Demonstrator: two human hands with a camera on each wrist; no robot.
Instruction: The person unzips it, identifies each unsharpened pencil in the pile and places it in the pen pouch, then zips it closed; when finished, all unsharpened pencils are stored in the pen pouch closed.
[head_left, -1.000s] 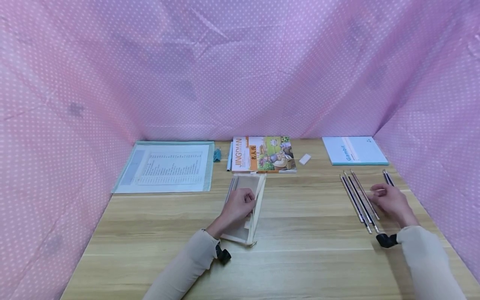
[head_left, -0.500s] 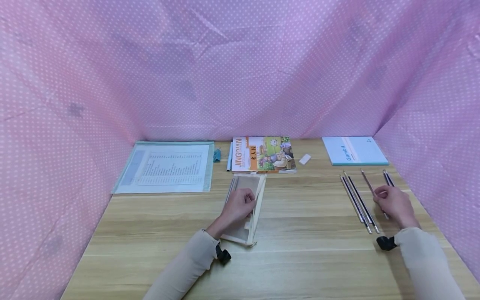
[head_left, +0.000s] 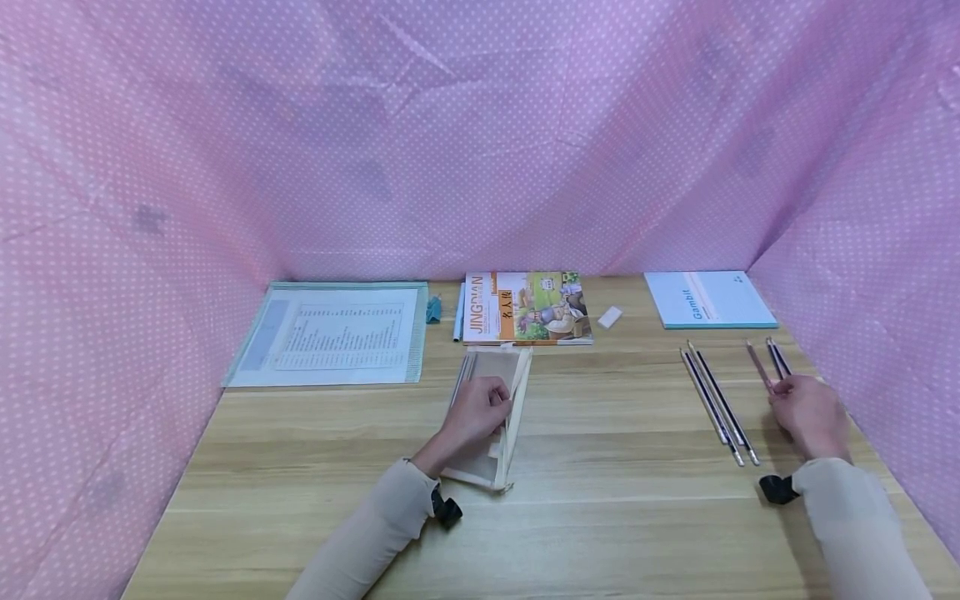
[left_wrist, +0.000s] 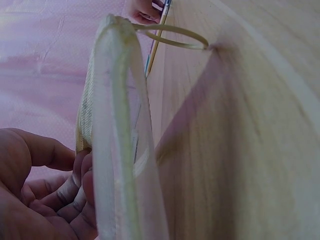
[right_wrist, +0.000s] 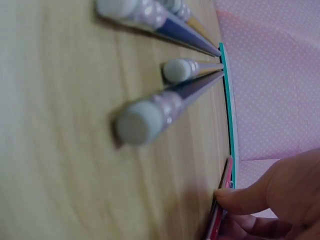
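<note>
At the middle of the wooden table (head_left: 600,517), the mesh pouch (head_left: 495,365) is lying lengthwise, its far end just beside the illustrated book (head_left: 528,308). The left hand (head_left: 474,407) is pinching the pouch's cream zip edge (left_wrist: 85,110) between thumb and curled fingers; this grip is probably steadying the pouch and holding that edge up. Slender dark lengths are showing along the pouch's left side; whether they are lying inside or underneath cannot be told.

Near the table's right edge, the right hand (head_left: 812,417) is clamping its thumb and fingers on the pink pencil (head_left: 760,367). The far end is projecting beyond the grip, apparently so that the shaft can be aligned with the 2 dark pencils (head_left: 778,358) just beside it. Contact between them cannot be confirmed.

To the left of that hand, 4 eraser-tipped pencils (head_left: 722,401) are lying roughly parallel, eraser ends facing the person, presumably for easy pickup. Along the back, the white eraser (head_left: 610,317), the blue notebook (head_left: 712,300) and the document folder (head_left: 330,337) are resting well apart from both hands, likely to avoid interference.
</note>
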